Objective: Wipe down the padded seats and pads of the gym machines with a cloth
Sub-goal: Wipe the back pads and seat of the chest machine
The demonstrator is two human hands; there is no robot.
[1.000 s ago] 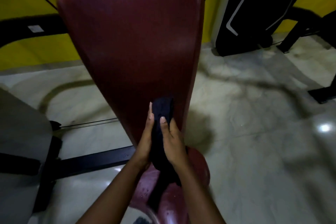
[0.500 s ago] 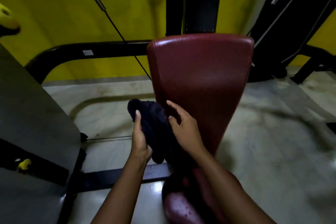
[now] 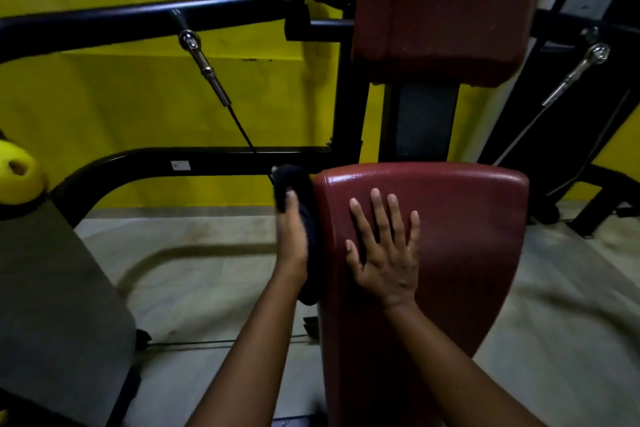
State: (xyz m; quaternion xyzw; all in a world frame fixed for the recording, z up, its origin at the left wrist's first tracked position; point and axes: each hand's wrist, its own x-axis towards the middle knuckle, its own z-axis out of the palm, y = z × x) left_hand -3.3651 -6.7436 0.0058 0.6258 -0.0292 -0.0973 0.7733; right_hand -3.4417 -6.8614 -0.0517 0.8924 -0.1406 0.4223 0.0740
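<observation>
A dark red padded backrest (image 3: 460, 253) rises in front of me, with a second red pad (image 3: 446, 10) above it on a black post. My left hand (image 3: 292, 246) presses a dark cloth (image 3: 301, 204) flat against the backrest's left side edge. The cloth lies between my palm and the pad, so only its top and lower end show. My right hand (image 3: 384, 250) rests flat on the backrest's front face with its fingers spread and holds nothing.
Black frame bars (image 3: 145, 17) and a steel cable fitting (image 3: 204, 62) cross the yellow wall at left. A grey panel (image 3: 52, 305) with a yellow part (image 3: 17, 173) stands at left. Another cable fitting (image 3: 581, 69) hangs at right. Pale marble floor (image 3: 207, 270) lies below.
My view has tilted up and the upper pad has come into sight. My left hand carried the cloth up to the backrest's left edge. My right hand let go of the cloth and spread flat on the pad.
</observation>
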